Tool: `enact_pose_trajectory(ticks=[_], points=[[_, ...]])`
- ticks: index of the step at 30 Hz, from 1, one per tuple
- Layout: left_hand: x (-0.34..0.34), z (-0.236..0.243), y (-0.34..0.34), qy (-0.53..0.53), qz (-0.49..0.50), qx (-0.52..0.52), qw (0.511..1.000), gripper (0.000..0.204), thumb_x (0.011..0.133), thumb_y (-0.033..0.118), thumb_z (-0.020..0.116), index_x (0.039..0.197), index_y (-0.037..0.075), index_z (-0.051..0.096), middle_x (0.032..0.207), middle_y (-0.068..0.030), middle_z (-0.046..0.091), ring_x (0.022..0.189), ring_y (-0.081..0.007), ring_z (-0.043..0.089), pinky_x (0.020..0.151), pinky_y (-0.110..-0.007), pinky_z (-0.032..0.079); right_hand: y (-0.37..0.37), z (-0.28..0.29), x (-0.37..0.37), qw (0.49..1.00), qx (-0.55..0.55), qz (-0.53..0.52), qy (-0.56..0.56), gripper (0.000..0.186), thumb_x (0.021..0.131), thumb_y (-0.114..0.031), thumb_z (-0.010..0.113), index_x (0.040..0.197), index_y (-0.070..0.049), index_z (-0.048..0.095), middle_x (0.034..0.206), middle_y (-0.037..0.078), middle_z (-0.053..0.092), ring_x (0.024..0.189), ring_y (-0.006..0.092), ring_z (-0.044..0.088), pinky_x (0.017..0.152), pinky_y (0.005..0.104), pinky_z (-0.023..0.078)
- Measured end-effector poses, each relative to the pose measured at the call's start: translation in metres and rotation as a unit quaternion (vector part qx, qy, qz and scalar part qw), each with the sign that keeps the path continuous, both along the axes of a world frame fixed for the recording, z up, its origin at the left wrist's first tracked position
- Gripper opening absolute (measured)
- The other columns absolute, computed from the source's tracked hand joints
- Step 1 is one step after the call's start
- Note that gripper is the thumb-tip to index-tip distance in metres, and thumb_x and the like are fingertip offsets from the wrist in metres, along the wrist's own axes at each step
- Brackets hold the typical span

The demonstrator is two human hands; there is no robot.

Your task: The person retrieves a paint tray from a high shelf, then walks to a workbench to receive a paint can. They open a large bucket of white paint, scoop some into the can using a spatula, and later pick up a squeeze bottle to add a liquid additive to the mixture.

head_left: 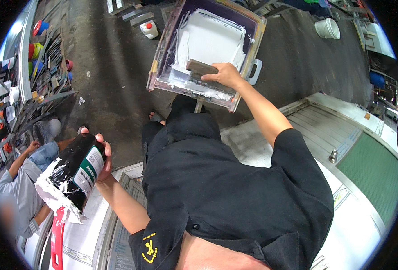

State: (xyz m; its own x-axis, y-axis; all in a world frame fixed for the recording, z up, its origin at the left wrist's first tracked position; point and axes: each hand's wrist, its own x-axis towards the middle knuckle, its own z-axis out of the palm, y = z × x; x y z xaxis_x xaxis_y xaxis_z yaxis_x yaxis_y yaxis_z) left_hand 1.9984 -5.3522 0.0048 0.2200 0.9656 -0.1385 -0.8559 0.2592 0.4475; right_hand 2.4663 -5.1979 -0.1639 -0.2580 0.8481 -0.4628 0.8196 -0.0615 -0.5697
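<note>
My left hand (104,157) is wrapped round a black can (73,168) with a green and white label. The can is tilted, its mouth toward the lower left and its rim caked with white paste. A red-handled scraper (57,243) sticks out at that mouth. My right hand (226,75) grips a flat brown squeegee (200,67) by its upper edge. This squeegee rests inside a framed printing screen (153,76), near the side closest to me. Thick white paste (212,36) covers much of the mesh; its lower part is partly hidden by the squeegee.
At the left, a person in grey (21,177) sits near racks of tools and coloured tubs. A white jug with a red cap (149,29) and a white bucket (327,29) stand on the dark floor. White panelled surfaces (343,198) lie to my right.
</note>
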Motion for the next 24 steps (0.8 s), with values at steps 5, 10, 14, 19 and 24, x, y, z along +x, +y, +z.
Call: enact_pose_trajectory(ticks=[5, 10, 14, 19, 24], points=[[0.002, 0.008, 0.007, -0.052, -0.020, 0.034, 0.998, 0.062, 0.096, 0.045, 0.067, 0.141, 0.004, 0.057, 0.147, -0.0207, 0.053, 0.111, -0.0420, 0.057, 0.068, -0.043, 0.057, 0.028, 0.011, -0.004, 0.992, 0.084, -0.070, 0.058, 0.070, 0.080, -0.068, 0.078, 0.103, -0.002, 0.077, 0.086, 0.016, 0.075, 0.081, 0.0252, 0.072, 0.078, 0.0355, 0.054], [0.003, 0.002, 0.004, -0.056, -0.021, 0.024, 0.998, 0.064, 0.097, 0.038, 0.068, 0.148, 0.006, 0.048, 0.139, -0.0258, 0.053, 0.109, -0.0431, 0.058, 0.054, -0.039, 0.058, 0.045, 0.021, -0.050, 0.980, 0.166, -0.058, -0.095, 0.078, 0.081, -0.081, 0.064, 0.092, -0.004, 0.070, 0.078, 0.017, 0.073, 0.080, 0.0366, 0.073, 0.070, 0.0461, 0.056], [-0.005, -0.008, -0.005, -0.029, 0.024, -0.003, 0.999, 0.073, 0.097, 0.036, 0.068, 0.155, 0.006, 0.035, 0.127, -0.0309, 0.052, 0.099, -0.0443, 0.061, 0.042, -0.033, 0.056, 0.039, 0.017, -0.081, 0.972, 0.178, -0.022, -0.153, 0.069, 0.087, -0.075, 0.059, 0.095, -0.007, 0.066, 0.083, 0.014, 0.074, 0.080, 0.0335, 0.074, 0.067, 0.0463, 0.058], [-0.015, -0.015, -0.016, -0.026, 0.029, -0.006, 0.999, 0.079, 0.097, 0.038, 0.069, 0.157, 0.006, 0.029, 0.135, -0.0306, 0.047, 0.099, -0.0446, 0.060, 0.045, -0.035, 0.058, 0.026, 0.001, -0.092, 0.974, 0.183, 0.014, -0.132, 0.068, 0.086, -0.073, 0.061, 0.093, -0.006, 0.066, 0.082, 0.016, 0.074, 0.079, 0.0339, 0.074, 0.065, 0.0474, 0.058], [-0.014, -0.018, -0.022, -0.027, 0.037, -0.004, 0.999, 0.079, 0.097, 0.038, 0.068, 0.158, 0.007, 0.028, 0.136, -0.0306, 0.046, 0.101, -0.0442, 0.059, 0.047, -0.036, 0.060, 0.015, -0.002, -0.110, 0.981, 0.153, 0.047, -0.108, 0.069, 0.084, -0.073, 0.064, 0.096, -0.005, 0.067, 0.081, 0.017, 0.073, 0.080, 0.0357, 0.074, 0.067, 0.0479, 0.058]])
